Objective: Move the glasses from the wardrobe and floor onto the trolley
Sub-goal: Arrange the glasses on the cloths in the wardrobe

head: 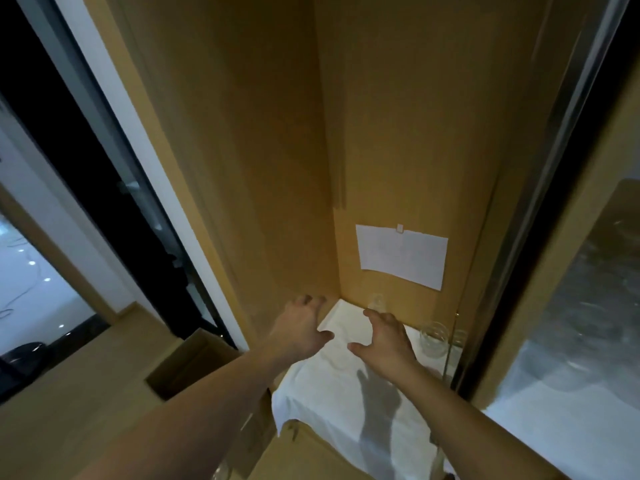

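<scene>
Your left hand (300, 329) & right hand (384, 341) hover spread, fingers loose, holding nothing, over the white cloth (346, 393). One glass (433, 339) stands near the cloth's right edge, another (377, 303) by its far corner.

One head-worn wide-angle view looks steeply down and forward, close into the tan wooden wardrobe corner (311, 168), over both outstretched forearms.

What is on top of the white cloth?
On the white cloth stand two clear glasses: one at the right, one at the back corner. Both hands hover above it. What lies under it is covered.
</scene>
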`<state>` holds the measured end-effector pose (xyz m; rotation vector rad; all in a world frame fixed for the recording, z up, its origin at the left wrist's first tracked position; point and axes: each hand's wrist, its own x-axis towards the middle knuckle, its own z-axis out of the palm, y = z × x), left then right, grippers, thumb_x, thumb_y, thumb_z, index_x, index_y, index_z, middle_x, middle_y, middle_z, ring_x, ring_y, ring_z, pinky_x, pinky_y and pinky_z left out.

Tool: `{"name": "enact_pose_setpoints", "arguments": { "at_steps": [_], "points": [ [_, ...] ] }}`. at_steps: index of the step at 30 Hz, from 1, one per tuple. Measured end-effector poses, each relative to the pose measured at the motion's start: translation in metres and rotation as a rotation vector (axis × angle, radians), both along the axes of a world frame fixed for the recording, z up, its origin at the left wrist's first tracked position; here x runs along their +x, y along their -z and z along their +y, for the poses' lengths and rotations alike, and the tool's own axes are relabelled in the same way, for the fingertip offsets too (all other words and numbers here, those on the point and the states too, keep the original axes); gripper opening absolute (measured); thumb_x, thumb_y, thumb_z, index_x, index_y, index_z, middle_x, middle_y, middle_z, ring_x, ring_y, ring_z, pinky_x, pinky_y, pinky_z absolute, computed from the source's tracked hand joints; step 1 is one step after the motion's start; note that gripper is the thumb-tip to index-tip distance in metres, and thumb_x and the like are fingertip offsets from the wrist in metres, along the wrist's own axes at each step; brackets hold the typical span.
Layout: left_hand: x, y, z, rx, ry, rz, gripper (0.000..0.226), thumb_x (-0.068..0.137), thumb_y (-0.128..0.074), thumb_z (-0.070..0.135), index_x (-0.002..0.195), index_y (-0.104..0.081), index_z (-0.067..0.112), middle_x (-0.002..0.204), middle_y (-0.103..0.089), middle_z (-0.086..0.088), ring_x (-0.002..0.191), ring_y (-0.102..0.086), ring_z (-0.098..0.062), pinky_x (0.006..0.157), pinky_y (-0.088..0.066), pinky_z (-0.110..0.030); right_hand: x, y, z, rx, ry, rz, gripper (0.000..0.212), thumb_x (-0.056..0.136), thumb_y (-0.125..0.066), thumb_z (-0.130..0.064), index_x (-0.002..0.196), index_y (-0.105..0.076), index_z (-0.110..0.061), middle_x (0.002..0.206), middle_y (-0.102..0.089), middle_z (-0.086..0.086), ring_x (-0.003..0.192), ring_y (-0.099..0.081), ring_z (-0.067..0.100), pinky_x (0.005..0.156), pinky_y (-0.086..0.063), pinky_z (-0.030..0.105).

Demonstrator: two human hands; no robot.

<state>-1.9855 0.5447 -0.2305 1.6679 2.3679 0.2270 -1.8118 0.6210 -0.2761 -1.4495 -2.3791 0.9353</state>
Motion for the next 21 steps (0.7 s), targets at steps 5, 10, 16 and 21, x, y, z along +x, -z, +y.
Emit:
{"name": "enact_pose_setpoints", "arguments": {
  "at_steps": [5, 10, 16, 21],
  "points": [
    [-0.002, 0.007, 0.035, -0.012, 0.031, 0.006, 0.074, 0.089, -0.068, 0.05, 0.151, -0.038, 0.024, 0.149, -0.046, -0.007, 0.133, -0.044, -0.031, 0.105, -0.046, -0.042, -0.003, 0.014, 0.017, -0.01, 0.035, -0.03, 0.08, 0.087, -0.07, -0.05, 0.154, -0.032, -0.026, 0.152, -0.039, 0.006, 0.139, -0.038, 0.029, 0.108, -0.04, 0.038],
    [-0.008, 0.03, 0.07, -0.057, 0.057, -0.058, 0.076, 0.089, -0.069, 0.05, 0.153, -0.037, 0.022, 0.153, -0.042, -0.007, 0.131, -0.049, -0.03, 0.104, -0.047, -0.038, -0.011, 0.025, 0.032, -0.033, 0.122, -0.049, 0.076, 0.089, -0.069, -0.047, 0.153, -0.033, -0.026, 0.15, -0.041, 0.006, 0.138, -0.039, 0.028, 0.108, -0.04, 0.037],
    [-0.041, 0.06, 0.131, -0.066, 0.073, -0.178, 0.075, 0.087, -0.073, 0.049, 0.15, -0.042, 0.02, 0.149, -0.047, -0.008, 0.133, -0.048, -0.027, 0.103, -0.042, -0.032, -0.036, 0.046, 0.057, -0.047, 0.246, -0.085, 0.073, 0.087, -0.068, -0.044, 0.15, -0.037, -0.025, 0.141, -0.049, 0.006, 0.131, -0.047, 0.028, 0.104, -0.043, 0.034],
    [-0.072, 0.094, 0.181, -0.141, 0.153, -0.254, 0.076, 0.086, -0.073, 0.049, 0.149, -0.043, 0.02, 0.145, -0.05, -0.009, 0.131, -0.049, -0.028, 0.102, -0.042, -0.031, -0.065, 0.074, 0.086, -0.108, 0.356, -0.109, 0.077, 0.09, -0.067, -0.046, 0.154, -0.033, -0.02, 0.143, -0.05, 0.005, 0.133, -0.047, 0.023, 0.11, -0.037, 0.029]
  ]
}}
